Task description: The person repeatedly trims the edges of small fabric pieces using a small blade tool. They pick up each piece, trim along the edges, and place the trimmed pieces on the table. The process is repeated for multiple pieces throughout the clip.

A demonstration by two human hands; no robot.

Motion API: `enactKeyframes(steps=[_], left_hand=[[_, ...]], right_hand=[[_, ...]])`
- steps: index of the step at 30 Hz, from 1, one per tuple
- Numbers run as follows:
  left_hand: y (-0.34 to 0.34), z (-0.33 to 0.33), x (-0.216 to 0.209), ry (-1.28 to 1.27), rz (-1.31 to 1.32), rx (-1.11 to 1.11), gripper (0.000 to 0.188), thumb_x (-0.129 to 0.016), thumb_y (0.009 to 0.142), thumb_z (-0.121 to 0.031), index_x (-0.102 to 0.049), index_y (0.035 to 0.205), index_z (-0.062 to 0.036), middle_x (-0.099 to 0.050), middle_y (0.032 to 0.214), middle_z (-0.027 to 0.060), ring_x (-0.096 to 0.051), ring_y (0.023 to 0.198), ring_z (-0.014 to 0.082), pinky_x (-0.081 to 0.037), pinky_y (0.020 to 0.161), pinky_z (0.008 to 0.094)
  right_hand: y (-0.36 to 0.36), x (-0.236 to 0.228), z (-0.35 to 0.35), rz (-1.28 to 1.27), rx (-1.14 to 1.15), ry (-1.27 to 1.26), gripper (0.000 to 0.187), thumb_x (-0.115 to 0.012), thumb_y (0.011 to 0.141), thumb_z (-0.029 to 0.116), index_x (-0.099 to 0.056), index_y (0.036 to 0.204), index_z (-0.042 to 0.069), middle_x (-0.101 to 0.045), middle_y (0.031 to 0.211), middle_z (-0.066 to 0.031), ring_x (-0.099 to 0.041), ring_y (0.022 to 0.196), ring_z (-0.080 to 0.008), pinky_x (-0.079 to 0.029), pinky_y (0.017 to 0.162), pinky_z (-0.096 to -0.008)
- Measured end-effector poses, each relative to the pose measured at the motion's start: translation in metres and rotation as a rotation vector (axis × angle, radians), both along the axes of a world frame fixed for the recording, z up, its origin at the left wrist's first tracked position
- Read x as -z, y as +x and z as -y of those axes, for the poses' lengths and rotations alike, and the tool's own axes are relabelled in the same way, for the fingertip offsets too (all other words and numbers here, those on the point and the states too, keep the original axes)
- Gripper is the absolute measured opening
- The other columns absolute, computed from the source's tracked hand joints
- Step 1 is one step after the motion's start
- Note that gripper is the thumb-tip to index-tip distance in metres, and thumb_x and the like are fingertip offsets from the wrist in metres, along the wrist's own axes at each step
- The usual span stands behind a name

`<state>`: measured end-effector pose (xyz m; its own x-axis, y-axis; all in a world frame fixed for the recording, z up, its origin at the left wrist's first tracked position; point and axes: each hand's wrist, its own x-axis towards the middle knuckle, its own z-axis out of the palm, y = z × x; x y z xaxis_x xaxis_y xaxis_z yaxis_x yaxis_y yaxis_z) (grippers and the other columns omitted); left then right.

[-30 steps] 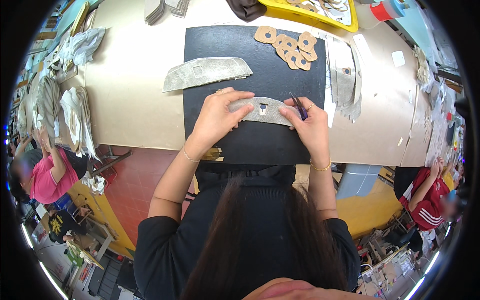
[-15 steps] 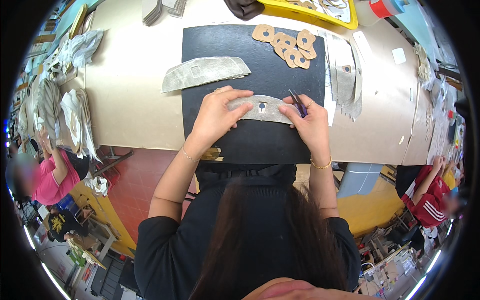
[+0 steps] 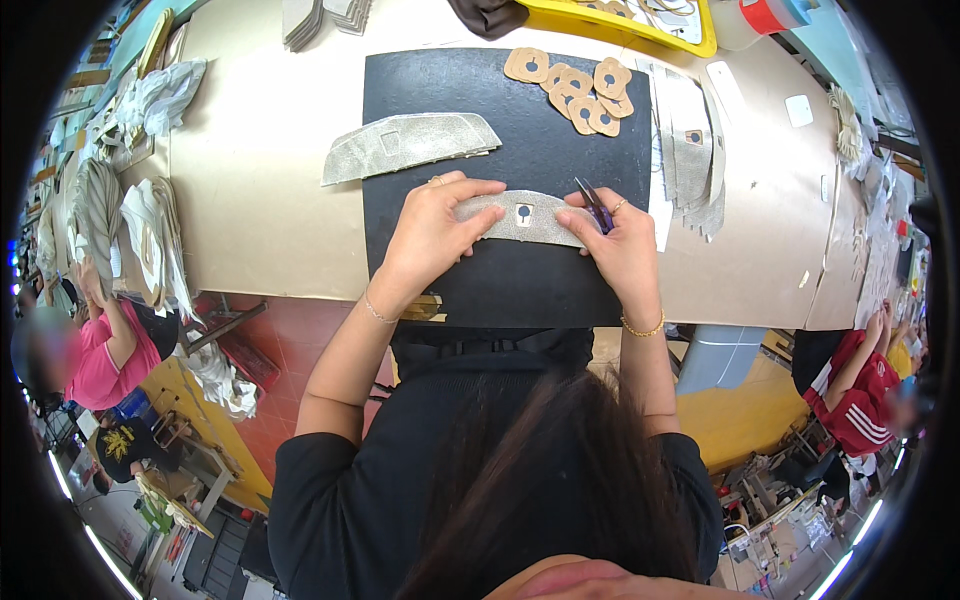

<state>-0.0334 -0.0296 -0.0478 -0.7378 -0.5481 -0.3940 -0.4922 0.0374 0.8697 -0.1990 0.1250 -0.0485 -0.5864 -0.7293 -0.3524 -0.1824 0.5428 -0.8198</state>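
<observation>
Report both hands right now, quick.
Left hand: closed on the left end of the grey curved piece.
Right hand: closed on its right end, also holding purple-handled snips.

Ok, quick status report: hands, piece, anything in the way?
Left hand pinching grey piece, left end. Right hand pinching right end, purple snips also held. Cutout uncovered, no obstruction seen.

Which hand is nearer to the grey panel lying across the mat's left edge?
Left. The left hand is just on the near side of the grey panel; the right hand is farther off, to its right.
</observation>
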Motion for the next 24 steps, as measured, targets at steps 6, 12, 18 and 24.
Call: enactKeyframes(steps=[6,12,18,24], left_hand=[[0.0006,0.0003,0.0005,0.003,0.002,0.001,0.029,-0.074,0.086,-0.013,-0.071,0.113,-0.0019,-0.055,0.081,0.0020,-0.054,0.052,0.0058,-0.043,0.046,0.0215],[0.0002,0.0006,0.0009,-0.009,-0.001,0.006,0.029,-0.074,0.086,-0.013,-0.071,0.113,-0.0021,-0.056,0.080,0.0040,-0.055,0.051,0.0080,-0.044,0.047,0.0235],[-0.0004,-0.0004,0.0001,-0.017,0.003,0.000,0.029,-0.074,0.086,-0.013,-0.071,0.113,-0.0019,-0.055,0.081,0.0022,-0.053,0.052,0.0058,-0.043,0.046,0.0216],[-0.0009,-0.0016,0.0001,-0.045,-0.007,0.005,0.029,-0.074,0.086,-0.013,-0.071,0.112,-0.0019,-0.057,0.081,0.0028,-0.054,0.052,0.0059,-0.044,0.046,0.0217]], right_hand=[[0.0002,-0.0019,0.0013,-0.002,-0.006,0.011,0.026,-0.076,0.084,0.019,-0.071,0.100,-0.002,-0.070,0.079,-0.0106,-0.063,0.058,-0.0114,-0.050,0.050,-0.0254],[0.0001,-0.0021,0.0018,-0.005,-0.007,0.015,0.026,-0.076,0.084,0.019,-0.071,0.099,-0.002,-0.070,0.079,-0.0110,-0.063,0.059,-0.0120,-0.050,0.050,-0.0259],[0.0003,-0.0018,0.0019,-0.015,-0.003,0.019,0.025,-0.077,0.084,0.018,-0.071,0.099,-0.001,-0.069,0.076,-0.0112,-0.062,0.056,-0.0127,-0.049,0.050,-0.0269],[0.0004,-0.0015,0.0023,-0.031,-0.010,0.022,0.024,-0.076,0.084,0.017,-0.071,0.098,-0.001,-0.069,0.074,-0.0112,-0.061,0.054,-0.0133,-0.048,0.051,-0.0275]])
